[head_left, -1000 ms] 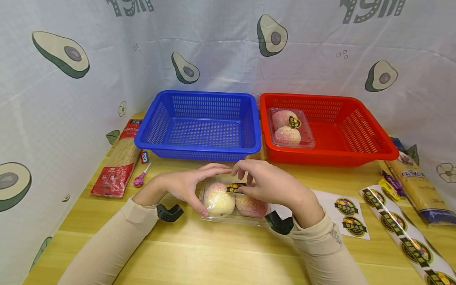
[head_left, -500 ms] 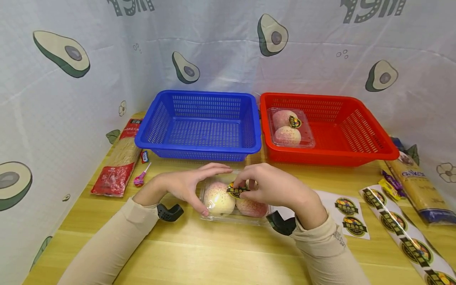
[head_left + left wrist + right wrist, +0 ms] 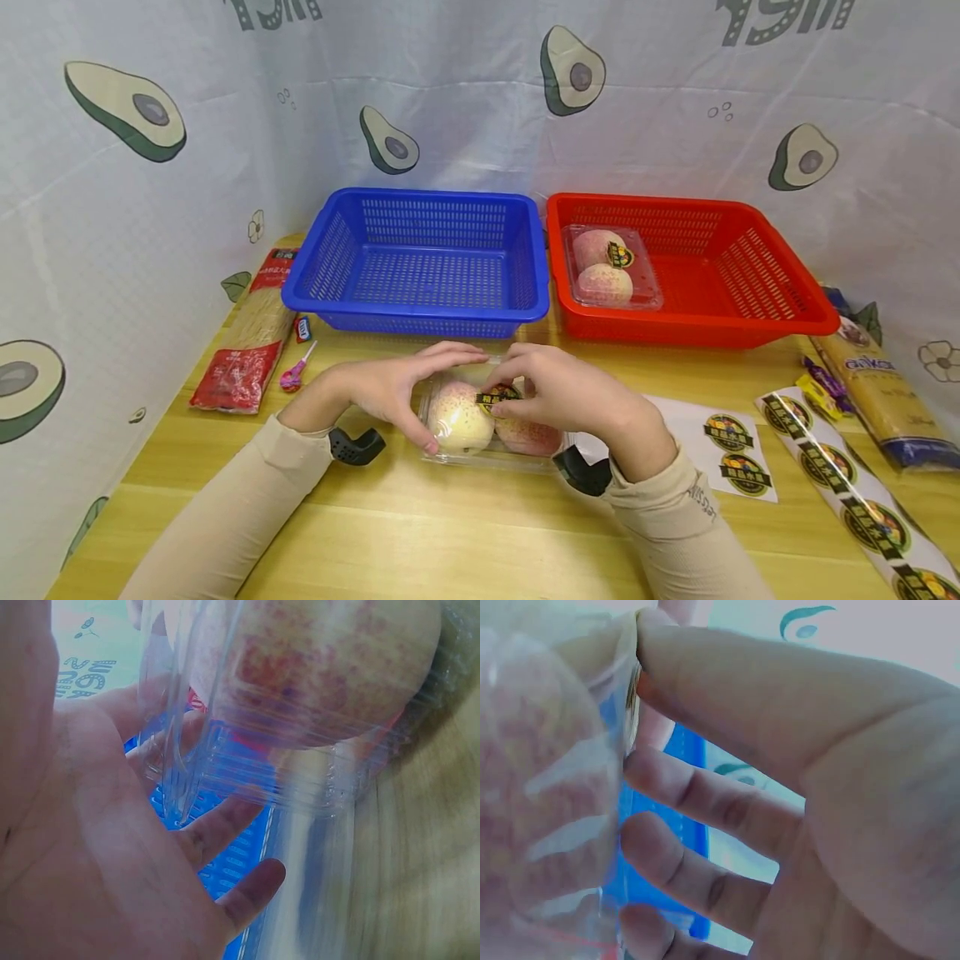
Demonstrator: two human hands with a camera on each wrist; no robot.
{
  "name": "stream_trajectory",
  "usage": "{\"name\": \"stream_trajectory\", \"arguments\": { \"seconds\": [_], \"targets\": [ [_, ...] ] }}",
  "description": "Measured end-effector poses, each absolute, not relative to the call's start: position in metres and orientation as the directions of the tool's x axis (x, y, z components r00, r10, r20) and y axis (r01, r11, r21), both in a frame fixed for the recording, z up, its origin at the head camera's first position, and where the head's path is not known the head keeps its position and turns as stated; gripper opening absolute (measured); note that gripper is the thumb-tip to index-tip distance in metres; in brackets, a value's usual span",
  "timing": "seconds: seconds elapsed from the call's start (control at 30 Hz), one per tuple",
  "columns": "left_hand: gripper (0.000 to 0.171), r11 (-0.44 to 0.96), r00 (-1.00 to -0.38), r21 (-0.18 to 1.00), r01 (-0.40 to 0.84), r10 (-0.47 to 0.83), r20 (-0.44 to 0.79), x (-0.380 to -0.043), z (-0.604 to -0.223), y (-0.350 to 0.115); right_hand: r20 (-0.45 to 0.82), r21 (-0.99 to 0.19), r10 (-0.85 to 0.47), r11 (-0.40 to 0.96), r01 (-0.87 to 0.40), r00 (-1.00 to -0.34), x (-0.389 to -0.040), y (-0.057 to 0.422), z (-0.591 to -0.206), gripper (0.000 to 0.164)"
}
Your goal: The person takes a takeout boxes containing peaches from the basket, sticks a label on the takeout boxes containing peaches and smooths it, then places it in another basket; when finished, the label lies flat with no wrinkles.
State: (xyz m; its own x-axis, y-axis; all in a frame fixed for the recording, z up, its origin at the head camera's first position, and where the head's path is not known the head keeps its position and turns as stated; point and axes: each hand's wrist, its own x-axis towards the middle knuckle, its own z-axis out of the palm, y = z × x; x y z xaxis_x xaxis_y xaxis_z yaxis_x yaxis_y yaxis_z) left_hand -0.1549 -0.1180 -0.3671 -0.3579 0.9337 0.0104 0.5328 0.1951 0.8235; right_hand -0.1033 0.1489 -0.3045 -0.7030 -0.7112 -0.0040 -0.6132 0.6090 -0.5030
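Note:
A clear plastic clamshell box [image 3: 491, 458] with two peaches [image 3: 459, 427] in it lies on the table in the head view. My left hand [image 3: 390, 387] holds its left side, thumb at the near corner and fingers spread along the far edge. On the lid sits a black fruit sticker [image 3: 491, 401], straddling the middle between the peaches. My right hand [image 3: 573, 396] has its thumb and bent fingers at this sticker and partly covers it. In the right wrist view the thumb [image 3: 727, 682] touches the sticker's edge, with fingertips against the lid.
Behind stand a blue basket [image 3: 416, 318] and a red basket [image 3: 697, 327]; the red one holds another stickered peach box [image 3: 648, 283]. Sticker sheets [image 3: 750, 433] lie right. A noodle pack [image 3: 251, 346] and lollipop [image 3: 292, 377] lie left; a tan packet [image 3: 888, 392] lies far right.
My right hand's fingers have shifted on the lid from the sticker's right end to around its middle, with thumb and index at it. My left hand and the box stay put.

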Motion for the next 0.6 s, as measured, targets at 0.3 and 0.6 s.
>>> {"name": "stream_trajectory", "arguments": {
  "seconds": [0.3, 0.6],
  "targets": [
    [0.112, 0.191, -0.359, 0.819, 0.541, 0.933, 0.019, -0.154, -0.368, -0.116, -0.117, -0.549, -0.612, 0.696, -0.463, -0.782, -0.108, 0.166, -0.298, 0.025],
    [0.113, 0.192, -0.363, 0.819, 0.541, 0.932, 0.021, -0.154, -0.368, -0.116, -0.132, -0.572, -0.607, 0.692, -0.440, -0.784, -0.111, 0.176, -0.298, 0.027]
  ]
}}
